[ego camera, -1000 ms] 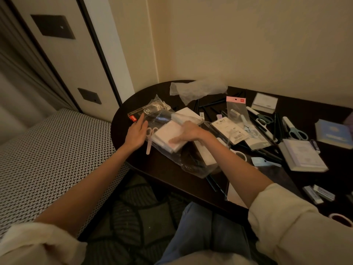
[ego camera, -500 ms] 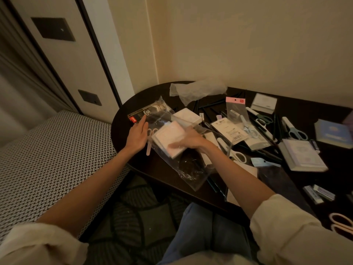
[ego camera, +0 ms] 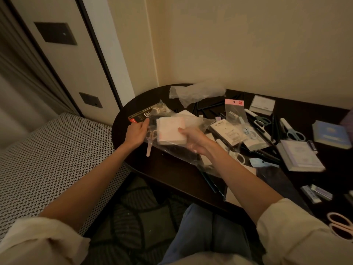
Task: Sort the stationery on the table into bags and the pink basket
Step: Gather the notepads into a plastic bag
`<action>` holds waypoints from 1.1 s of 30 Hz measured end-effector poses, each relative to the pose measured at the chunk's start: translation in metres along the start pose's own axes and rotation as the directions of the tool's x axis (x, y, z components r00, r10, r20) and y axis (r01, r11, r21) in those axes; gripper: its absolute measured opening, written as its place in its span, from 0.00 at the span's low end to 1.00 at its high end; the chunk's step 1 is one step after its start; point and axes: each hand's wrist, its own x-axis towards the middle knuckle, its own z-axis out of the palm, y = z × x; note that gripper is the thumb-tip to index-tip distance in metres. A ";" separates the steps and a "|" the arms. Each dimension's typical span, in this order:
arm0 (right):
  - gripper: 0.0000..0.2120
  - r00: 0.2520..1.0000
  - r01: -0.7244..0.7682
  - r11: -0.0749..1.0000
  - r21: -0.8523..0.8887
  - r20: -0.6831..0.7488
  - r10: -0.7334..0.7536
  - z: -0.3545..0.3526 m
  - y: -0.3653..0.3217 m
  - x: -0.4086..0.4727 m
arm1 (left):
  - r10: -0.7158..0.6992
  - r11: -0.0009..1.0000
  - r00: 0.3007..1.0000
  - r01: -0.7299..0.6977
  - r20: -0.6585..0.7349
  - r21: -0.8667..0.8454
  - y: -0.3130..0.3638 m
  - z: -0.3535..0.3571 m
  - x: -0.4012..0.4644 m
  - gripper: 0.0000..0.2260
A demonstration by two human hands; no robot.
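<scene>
Dark round table (ego camera: 172, 175) near the wall: the right hand (ego camera: 194, 139) cups a clear bag (ego camera: 177, 150) holding a white notepad (ego camera: 172, 131); beyond the notepad, left hand (ego camera: 136, 131) fingers pinch the bag's edge.

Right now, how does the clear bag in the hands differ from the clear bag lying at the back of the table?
The held bag is up off the table, gripped by the left hand and right hand; the back bag lies untouched. The held bag contains a white pad and small scissors; the back bag looks empty and crumpled. Both are transparent plastic.
</scene>
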 end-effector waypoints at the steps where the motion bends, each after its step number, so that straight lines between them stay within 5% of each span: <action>1: 0.21 0.999 -0.021 1.000 0.018 0.027 0.021 0.002 0.000 0.000 | 0.000 1.000 1.000 0.000 0.022 -0.004 0.002 0.001 -0.001 0.21; 7: 0.24 0.997 -0.037 0.999 0.005 0.074 0.037 0.009 0.009 0.006 | -0.054 0.998 0.997 0.056 0.054 -0.033 0.003 0.007 -0.001 0.22; 13: 0.07 0.996 -0.052 0.997 -0.060 0.068 0.057 0.018 0.025 0.008 | -0.112 0.981 0.993 0.107 0.025 0.162 0.002 0.016 0.001 0.27; 17: 0.13 0.995 -0.054 0.997 -0.061 0.079 0.059 0.012 0.023 0.009 | -0.112 0.985 0.994 0.109 0.013 0.133 -0.006 0.017 0.006 0.28; 21: 0.09 0.996 -0.032 0.987 -0.155 0.080 0.044 0.012 0.015 0.008 | -0.092 0.995 0.995 0.093 -0.023 0.043 -0.008 0.020 0.004 0.28; 27: 0.21 0.998 0.053 0.854 -0.517 0.008 -0.057 0.007 0.019 0.010 | -0.126 0.991 0.991 0.128 -0.052 0.032 -0.008 0.023 0.002 0.27; 33: 0.19 0.993 0.015 0.982 -0.190 0.116 0.007 0.004 0.020 0.003 | -0.057 0.993 0.998 0.061 -0.037 0.104 -0.012 0.022 0.001 0.24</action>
